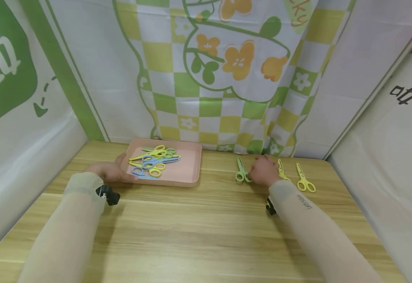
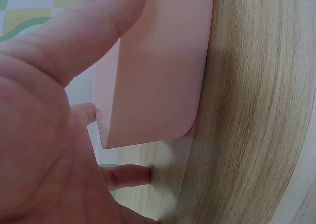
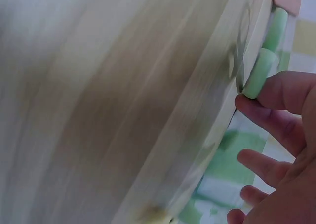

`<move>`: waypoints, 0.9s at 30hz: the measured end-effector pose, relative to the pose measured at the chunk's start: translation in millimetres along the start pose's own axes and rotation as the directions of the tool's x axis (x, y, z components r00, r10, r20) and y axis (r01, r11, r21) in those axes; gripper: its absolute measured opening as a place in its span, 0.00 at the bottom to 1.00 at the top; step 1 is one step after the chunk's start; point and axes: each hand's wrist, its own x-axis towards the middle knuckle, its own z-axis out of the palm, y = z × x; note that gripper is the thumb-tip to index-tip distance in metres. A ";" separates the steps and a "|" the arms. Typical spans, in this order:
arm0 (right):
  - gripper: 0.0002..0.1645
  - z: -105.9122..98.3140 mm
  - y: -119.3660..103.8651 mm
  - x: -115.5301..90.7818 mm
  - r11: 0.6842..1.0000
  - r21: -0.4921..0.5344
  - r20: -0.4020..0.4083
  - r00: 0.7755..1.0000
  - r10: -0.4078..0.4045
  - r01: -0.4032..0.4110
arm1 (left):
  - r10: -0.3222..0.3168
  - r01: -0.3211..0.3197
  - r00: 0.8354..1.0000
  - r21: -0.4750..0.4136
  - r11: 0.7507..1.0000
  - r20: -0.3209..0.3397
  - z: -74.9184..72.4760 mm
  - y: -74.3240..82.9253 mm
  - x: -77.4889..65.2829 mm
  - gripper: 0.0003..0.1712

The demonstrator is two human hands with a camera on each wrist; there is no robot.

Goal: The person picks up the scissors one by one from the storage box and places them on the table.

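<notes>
Green-handled scissors [image 1: 241, 175] are on the right half of the table, blades towards the curtain. My right hand [image 1: 264, 171] pinches one green handle ring [image 3: 259, 75] between thumb and index finger; its other fingers are spread loosely. At the left, my left hand [image 1: 108, 172] rests against the corner of a shallow pink tray [image 1: 188, 169]. In the left wrist view the thumb [image 2: 94, 34] lies along the tray's wall, and the other fingers stretch past the corner, fairly straight. Several yellow, blue and green scissors [image 1: 159, 160] lie piled in the tray.
Two yellow scissors lie right of my right hand: one partly hidden behind it [image 1: 281, 169], the other [image 1: 304, 180] farther right. The wooden table [image 1: 191, 232] ends at a checked curtain [image 1: 209, 110] behind, with white panels at both sides.
</notes>
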 end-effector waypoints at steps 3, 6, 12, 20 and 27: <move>0.10 -4.2 13.8 -0.7 0.998 -0.027 -0.014 0.999 0.052 -0.052 | -0.009 0.009 1.000 0.043 0.999 -0.003 -2.2 -8.8 9.0 0.80; 0.09 -8.2 26.5 0.2 0.996 -0.042 -0.031 0.996 0.078 -0.080 | -0.021 0.022 1.000 0.062 0.998 -0.014 -4.2 -16.9 17.8 0.86; 0.11 -16.1 44.4 -1.9 0.993 -0.063 -0.008 0.995 0.098 -0.098 | -0.020 0.021 1.000 0.075 0.997 -0.015 -6.2 -16.5 19.7 0.89; 0.12 -26.5 43.6 -8.1 0.984 -0.090 0.032 0.987 0.156 -0.153 | -0.011 0.012 1.000 0.068 0.998 -0.009 -8.1 -18.9 17.7 0.85; 0.18 -25.2 38.5 -5.1 0.987 -0.155 0.088 0.996 -0.026 0.040 | -0.021 0.021 1.000 0.053 0.998 0.004 -5.9 -20.8 21.1 0.84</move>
